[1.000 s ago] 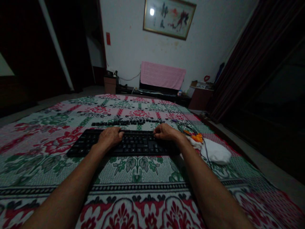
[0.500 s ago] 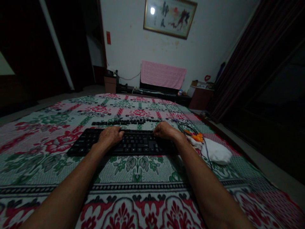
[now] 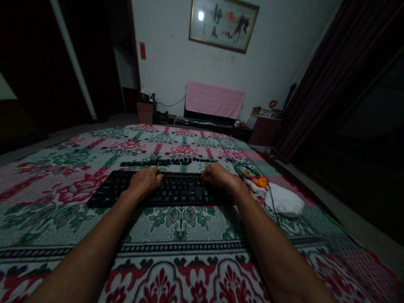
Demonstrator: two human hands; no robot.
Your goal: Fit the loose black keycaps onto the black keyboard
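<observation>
A black computer keyboard point(image 3: 179, 192) lies on the patterned bedspread in front of me. Its top row looks bare of keys, and some of its right end is hidden by my right arm. My left hand point(image 3: 144, 183) is closed over its far edge, left of the middle, with the thumb toward the keys. At the far edge farther right, my right hand point(image 3: 216, 174) has its fingers pinched together against the keyboard. Whatever lies between those fingertips is too small to make out. Just beyond the keyboard, loose black keycaps point(image 3: 158, 162) lie in a line.
To the right lie a dark cable point(image 3: 274, 206), an orange item point(image 3: 260, 182) and a white cloth bundle point(image 3: 285, 201). The flowered bedspread point(image 3: 179, 227) spreads under everything. Past the bed's far end, a pink towel point(image 3: 214, 100) hangs over a dark object near the wall.
The view has shifted slightly. Both hands stay at the same places on the keyboard, with barely any movement of the right fingers.
</observation>
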